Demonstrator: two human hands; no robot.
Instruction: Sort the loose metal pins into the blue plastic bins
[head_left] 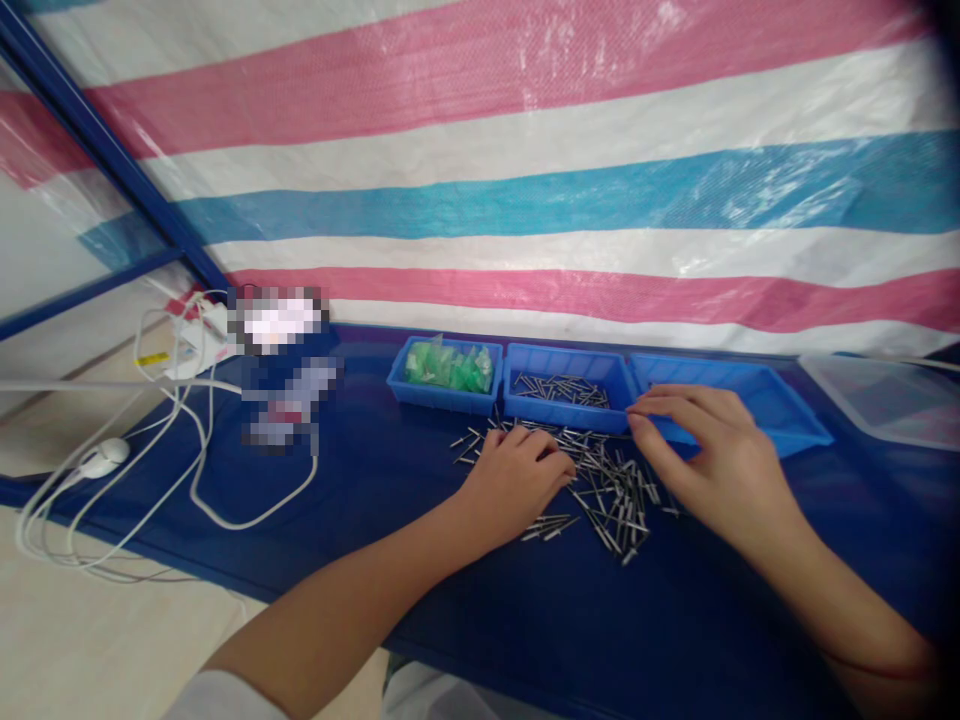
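Note:
A loose heap of thin metal pins lies on the dark blue table. My left hand rests on the heap's left side with its fingers curled together; what they hold, if anything, is hidden. My right hand lies over the heap's right edge, fingers stretched out and slightly bent, its fingertips close to the middle blue tray, which holds more pins.
A blue tray with green plastic bits stands left of the middle tray, and another blue tray is right of it. A clear tray sits far right. White cables and a plug strip lie at left. A striped tarp hangs behind.

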